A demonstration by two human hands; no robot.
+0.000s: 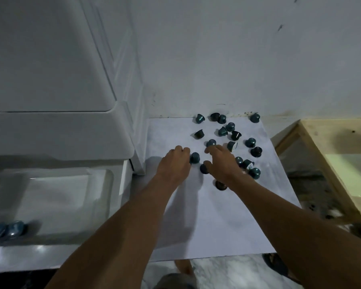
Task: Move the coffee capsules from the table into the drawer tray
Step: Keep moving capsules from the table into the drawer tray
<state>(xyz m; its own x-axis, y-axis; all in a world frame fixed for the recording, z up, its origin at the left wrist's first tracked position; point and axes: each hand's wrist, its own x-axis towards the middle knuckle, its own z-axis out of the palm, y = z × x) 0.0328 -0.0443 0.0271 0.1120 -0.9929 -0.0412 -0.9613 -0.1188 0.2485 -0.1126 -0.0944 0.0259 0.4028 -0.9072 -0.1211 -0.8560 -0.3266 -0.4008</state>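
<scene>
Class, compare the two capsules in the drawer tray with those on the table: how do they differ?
The tray pair lies side by side in the drawer tray; the table capsules are many and scattered. The tray pair looks paler blue; the table capsules, darker teal or black.

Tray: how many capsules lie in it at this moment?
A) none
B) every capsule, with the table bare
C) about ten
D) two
D: two capsules lie side by side in the near left corner of the tray, while many more are scattered on the table.
</scene>
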